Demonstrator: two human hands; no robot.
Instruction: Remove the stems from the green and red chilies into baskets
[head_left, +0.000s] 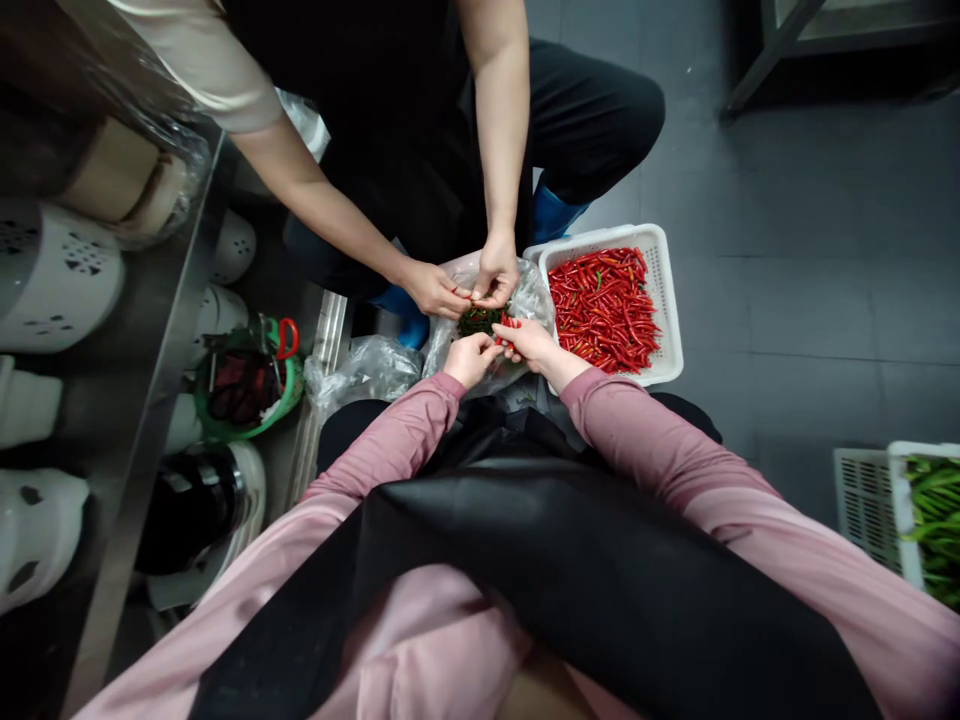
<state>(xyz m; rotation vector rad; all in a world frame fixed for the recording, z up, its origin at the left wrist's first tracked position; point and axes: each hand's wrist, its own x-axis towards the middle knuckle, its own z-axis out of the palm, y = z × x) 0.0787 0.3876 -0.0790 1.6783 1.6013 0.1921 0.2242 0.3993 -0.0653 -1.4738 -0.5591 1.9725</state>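
Several red chili peppers (509, 323) show in my right hand (534, 345), whose fingers are closed round them. My left hand (471, 360) meets it from the left, thumb and fingertips pinched at the end of a chili; the exact grip is partly hidden. Both hands are over a clear plastic bag (529, 292), in which a dark green heap of stems (480, 320) shows. To the right of my hands stands a white plastic basket (673, 325) holding many red chilies (604, 310). Across from me, a co-worker's two hands (495, 272) pinch a red chili over the same bag.
Another clear plastic bag (375, 370) lies to the left. Beside it, a green basket (289, 395) holds red-handled scissors (287, 338). A metal shelf (161, 400) with white containers runs along the left. At lower right is a crate of green peppers (934, 520). The co-worker's knee (607, 110) juts out ahead.
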